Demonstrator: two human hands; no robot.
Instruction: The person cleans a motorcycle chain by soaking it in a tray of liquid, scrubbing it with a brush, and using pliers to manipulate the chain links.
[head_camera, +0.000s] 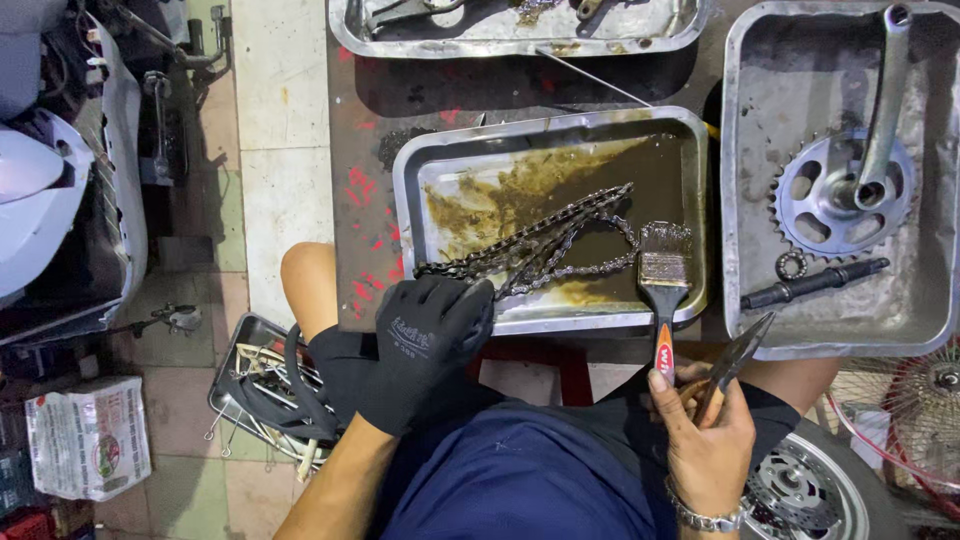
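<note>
My left hand (425, 345), in a black glove, rests at the front left corner of a metal tray (420, 170) and pinches the end of a bicycle chain (545, 240). The chain lies looped in dirty brown liquid inside the tray. A paintbrush (663, 270) with a red and black handle leans on the tray's front edge, bristles in the liquid. My bare right hand (705, 440), wearing a metal bracelet, holds pliers (733, 360) with the jaws pointing up and right, close to the brush handle.
To the right a second tray (745, 150) holds a chainring with crank arm (850, 180), an axle (815, 283) and a small ring. A third tray (520, 35) lies at the back. A basket of tools (265, 385) sits on the floor left; a wheel (810, 490) at lower right.
</note>
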